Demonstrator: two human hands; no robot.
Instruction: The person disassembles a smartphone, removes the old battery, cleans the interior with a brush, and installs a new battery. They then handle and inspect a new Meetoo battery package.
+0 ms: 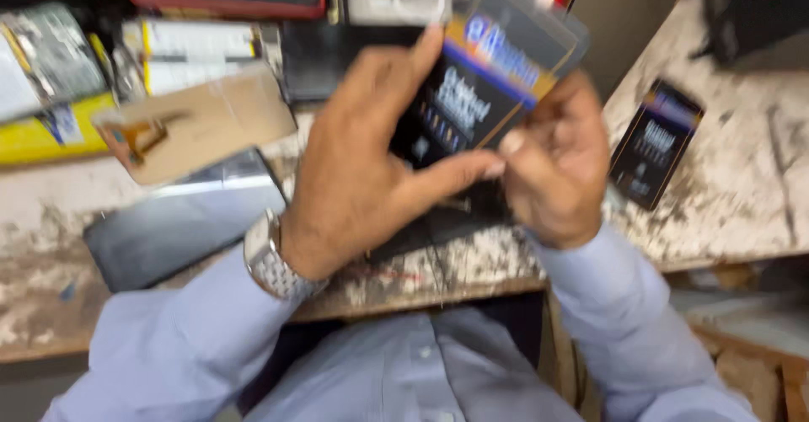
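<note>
Packet: I see a flat dark packet (pixel 484 77) with an orange band raised above the worn bench (pixel 742 194).
Left hand (pixel 362 169): clamped on its lower left edge, thumb beneath.
Right hand (pixel 556 165): fingers pinching its lower right corner.
Nearby: a matching packet (pixel 656 144) lies on the bench, well apart.

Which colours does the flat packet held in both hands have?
Mostly black packet with a blue and orange band, in the head view.

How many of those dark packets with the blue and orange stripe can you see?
2. One dark packet is held up in both hands, left hand and right hand. The second packet lies on the worn bench, right side. More may be hidden.
</note>
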